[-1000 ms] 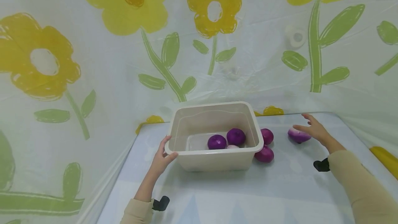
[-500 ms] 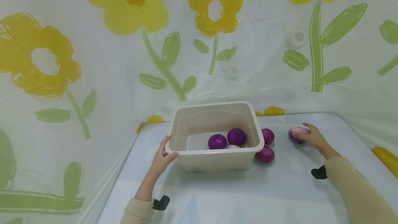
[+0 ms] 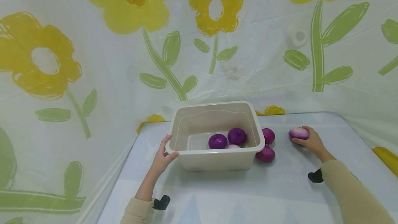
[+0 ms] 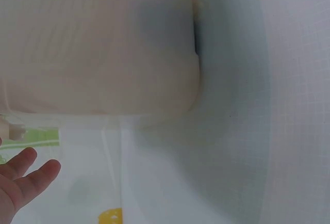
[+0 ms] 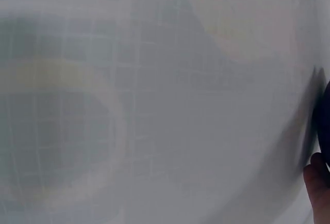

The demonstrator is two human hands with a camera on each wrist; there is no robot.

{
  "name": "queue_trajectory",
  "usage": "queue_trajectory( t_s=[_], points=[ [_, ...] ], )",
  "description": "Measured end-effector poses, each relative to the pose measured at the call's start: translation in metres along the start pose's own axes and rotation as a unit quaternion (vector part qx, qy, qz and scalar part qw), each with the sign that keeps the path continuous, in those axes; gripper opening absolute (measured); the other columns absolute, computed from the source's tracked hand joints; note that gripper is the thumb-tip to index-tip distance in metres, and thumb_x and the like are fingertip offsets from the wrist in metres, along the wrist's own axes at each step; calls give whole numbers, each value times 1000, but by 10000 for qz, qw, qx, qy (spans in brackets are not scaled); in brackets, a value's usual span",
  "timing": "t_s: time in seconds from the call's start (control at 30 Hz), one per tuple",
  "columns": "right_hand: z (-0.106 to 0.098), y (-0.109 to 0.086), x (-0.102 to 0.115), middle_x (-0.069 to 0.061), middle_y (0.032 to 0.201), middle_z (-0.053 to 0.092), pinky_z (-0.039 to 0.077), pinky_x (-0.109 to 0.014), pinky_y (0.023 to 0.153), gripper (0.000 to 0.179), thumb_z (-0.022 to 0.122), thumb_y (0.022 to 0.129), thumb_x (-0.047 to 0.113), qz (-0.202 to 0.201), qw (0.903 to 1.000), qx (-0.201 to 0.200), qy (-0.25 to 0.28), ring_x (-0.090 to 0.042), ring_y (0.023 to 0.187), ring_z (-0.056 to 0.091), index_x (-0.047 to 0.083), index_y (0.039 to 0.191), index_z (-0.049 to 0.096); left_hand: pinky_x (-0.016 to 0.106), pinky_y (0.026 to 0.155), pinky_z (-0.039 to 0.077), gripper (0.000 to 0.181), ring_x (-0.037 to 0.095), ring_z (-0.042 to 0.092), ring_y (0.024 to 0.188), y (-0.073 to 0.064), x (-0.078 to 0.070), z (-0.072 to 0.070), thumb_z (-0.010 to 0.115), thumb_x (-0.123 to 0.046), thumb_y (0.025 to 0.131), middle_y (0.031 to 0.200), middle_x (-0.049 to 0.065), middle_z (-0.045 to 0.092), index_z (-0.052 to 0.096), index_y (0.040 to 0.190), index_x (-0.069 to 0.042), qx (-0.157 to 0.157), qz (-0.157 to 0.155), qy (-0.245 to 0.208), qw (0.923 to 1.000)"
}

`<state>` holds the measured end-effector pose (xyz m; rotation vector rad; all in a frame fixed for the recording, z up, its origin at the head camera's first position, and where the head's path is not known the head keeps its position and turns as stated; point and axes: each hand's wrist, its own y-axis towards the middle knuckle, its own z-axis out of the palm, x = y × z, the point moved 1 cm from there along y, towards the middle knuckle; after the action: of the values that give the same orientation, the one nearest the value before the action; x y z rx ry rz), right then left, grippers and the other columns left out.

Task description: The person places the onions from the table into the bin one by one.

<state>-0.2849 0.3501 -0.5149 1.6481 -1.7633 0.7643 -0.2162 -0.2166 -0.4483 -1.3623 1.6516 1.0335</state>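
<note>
A beige plastic tub (image 3: 214,161) stands mid-table with red onions (image 3: 218,141) inside, one of them pale and mostly hidden behind the front wall. My left hand (image 3: 161,158) holds its front left corner, thumb on the front rim and fingers along the left side. In the left wrist view several fingers (image 4: 36,180) extend beside the tub wall (image 4: 103,53). To the right, my right hand (image 3: 314,142) grips a purple-and-white red onion (image 3: 299,133) between thumb and fingers. The right wrist view catches only the onion's dark edge (image 5: 324,126) and some fingertips (image 5: 315,175).
Two more red onions (image 3: 265,154) lie on the table against the tub's right side. The pale table (image 3: 217,196) ends at the back by a hanging white sheet (image 3: 261,61) printed with yellow flowers.
My right hand has come down and inward onto the purple-and-white onion, and its fingers have closed round it. The left hand stays at the tub's corner.
</note>
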Motion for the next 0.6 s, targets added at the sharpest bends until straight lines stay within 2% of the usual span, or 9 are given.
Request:
queue_trajectory(
  t_s=[0.07, 0.33, 0.47, 0.6],
  points=[
    [0, -2, 2, -42, 127, 25, 26, -67, 95, 92, 67, 79, 41, 77, 9999, 72, -22, -55, 113, 28, -13, 134, 17, 58, 101, 32, 70, 38, 23, 134, 0, 0, 0, 63, -19, 84, 152, 15, 14, 24, 142, -15, 8, -45, -22, 10000],
    [-2, 0, 6, -41, 129, 21, 27, -68, 94, 91, 64, 83, 40, 275, 9993, 239, -60, -54, 115, 26, -14, 135, 13, 58, 102, 30, 68, 37, 18, 137, 2, 0, 0, 60, -14, 85, 152, 16, 13, 24, 143, -11, 84, 157, -138, 9997],
    [-9, 0, 18, -41, 127, 24, 30, -67, 92, 88, 64, 83, 40, -15, 9999, 143, -56, -54, 112, 29, -14, 134, 16, 58, 102, 30, 69, 37, 17, 137, 1, -3, 0, 60, -14, 85, 152, 17, 12, 23, 143, -10, 135, 166, -162, 9996],
    [-18, 0, 35, -40, 124, 29, 34, -66, 89, 80, 66, 82, 32, -497, 9987, -91, -96, -52, 108, 35, -13, 132, 22, 58, 101, 31, 69, 41, 19, 135, -5, -17, -1, 60, -10, 84, 151, 22, 11, 22, 142, -5, 169, 122, -142, 9997]
  ],
)
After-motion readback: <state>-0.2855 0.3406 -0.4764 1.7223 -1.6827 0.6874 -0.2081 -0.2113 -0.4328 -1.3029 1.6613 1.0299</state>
